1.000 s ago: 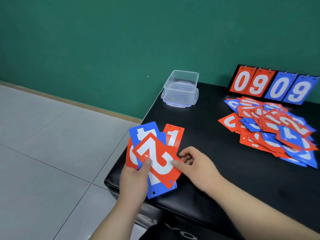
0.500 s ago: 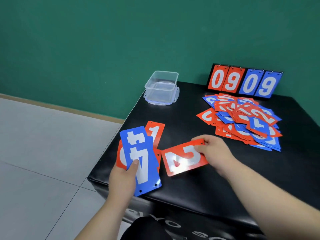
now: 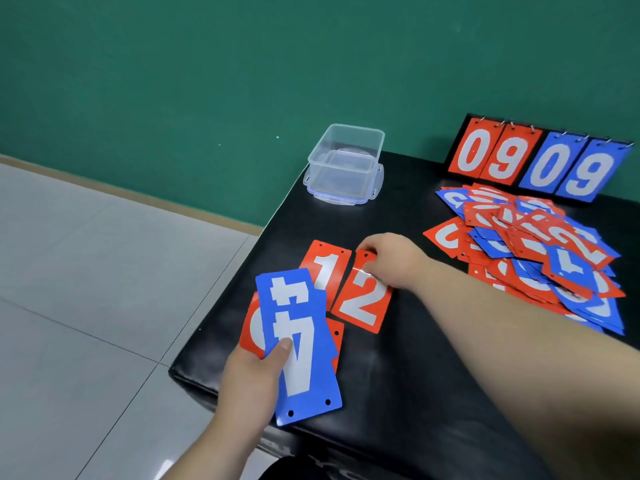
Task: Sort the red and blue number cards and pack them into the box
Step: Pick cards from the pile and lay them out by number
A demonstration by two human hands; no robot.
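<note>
Red 2 card (image 3: 362,299), airborne a moment ago, now lies on the table (image 3: 433,375) beside the red 1 card (image 3: 325,268), right hand (image 3: 388,258) pinching its top; left hand (image 3: 252,379) grips the remaining fan (image 3: 298,341). Sorting advances, clear box (image 3: 346,164) still empty.

The left grip (image 3: 249,379) holds a fan of cards (image 3: 301,341) over the near left corner of the desk (image 3: 415,375). Behind and right of it, the right grip (image 3: 388,258) pinches the far end of the card marked 2 (image 3: 362,301), which lies flat on the desk. The card marked 1 (image 3: 327,265) lies just left of that, seemingly tucked under the fan. The box (image 3: 346,164) stands behind both grips. The card heap (image 3: 540,251) lies to the right, the scoreboard (image 3: 540,161) behind it.
</note>
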